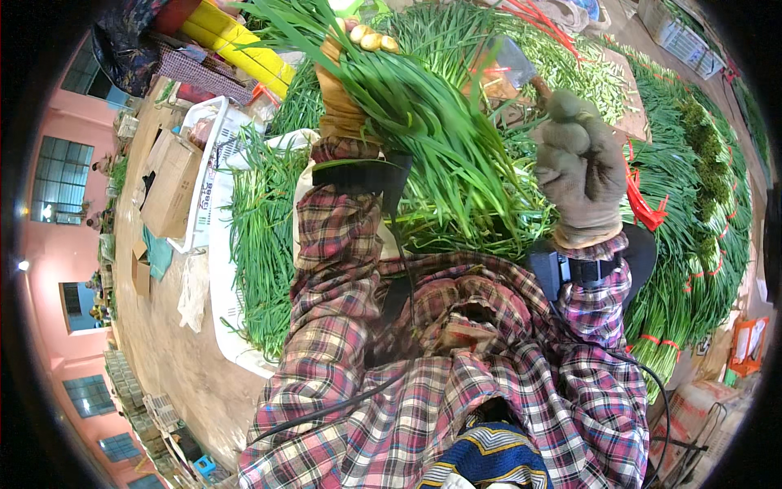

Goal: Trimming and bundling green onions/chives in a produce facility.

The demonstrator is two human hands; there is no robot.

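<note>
My left hand (pixel 340 90), in a tan glove with yellowish fingertips, is closed around a loose bunch of garlic chives (pixel 440 134). The long green leaves fan down and right across the middle. My right hand (pixel 574 155), in a grey-brown glove, makes a fist around the wooden handle of a cleaver (pixel 513 63). Its broad grey blade points up and left, beyond the bunch. Near the blade, short pale cut stalk ends (pixel 574 73) are heaped. More loose chives lie below the held bunch, partly hidden by it.
Tied chive bundles (pixel 672 220) with red bands are stacked at my right, beside a red strip (pixel 645 204). A white plastic crate (pixel 213 175) and cardboard box (pixel 171 183) stand left, next to a pile of loose chives (pixel 261 244). Yellow packages (pixel 240 49) lie far left.
</note>
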